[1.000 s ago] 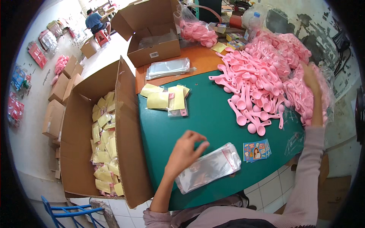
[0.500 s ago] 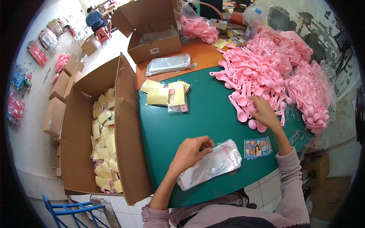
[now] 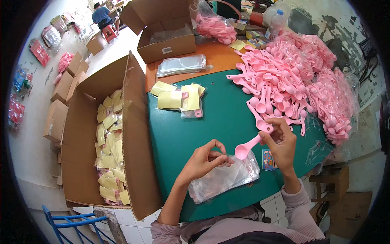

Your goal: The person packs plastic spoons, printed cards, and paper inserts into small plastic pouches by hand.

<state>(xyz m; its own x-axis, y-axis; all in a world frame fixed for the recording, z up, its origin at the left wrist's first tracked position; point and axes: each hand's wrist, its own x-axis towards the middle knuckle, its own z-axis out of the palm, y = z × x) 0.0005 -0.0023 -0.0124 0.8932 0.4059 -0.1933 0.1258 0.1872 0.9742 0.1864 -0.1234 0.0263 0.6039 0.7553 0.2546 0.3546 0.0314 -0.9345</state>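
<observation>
A pink measuring spoon [image 3: 242, 151] is pinched by its handle in my right hand [image 3: 281, 143], with its bowl hanging over the upper end of a stack of clear plastic bags [image 3: 219, 181]. My left hand [image 3: 206, 160] is above the same stack, thumb and fingertips drawn together at the upper edge of the bags. Whether a film edge lies between those fingers cannot be made out. Partly covered by my right hand, colourful printed cards [image 3: 268, 160] lie beside the bags. Beyond it spreads a large heap of pink measuring spoons [image 3: 280, 77].
Packed pouches with yellow cards [image 3: 178, 99] lie on the green table [image 3: 174, 138]. A tall cardboard box [image 3: 140, 142] full of similar pouches stands at the left. Behind are more clear bags [image 3: 181, 65] and an open carton [image 3: 166, 51]. Bagged spoons [image 3: 331, 105] edge the right side.
My right hand has come back from the spoon heap toward me, now with a measuring spoon. My left hand has shifted slightly, its fingers curling in over the bags.
</observation>
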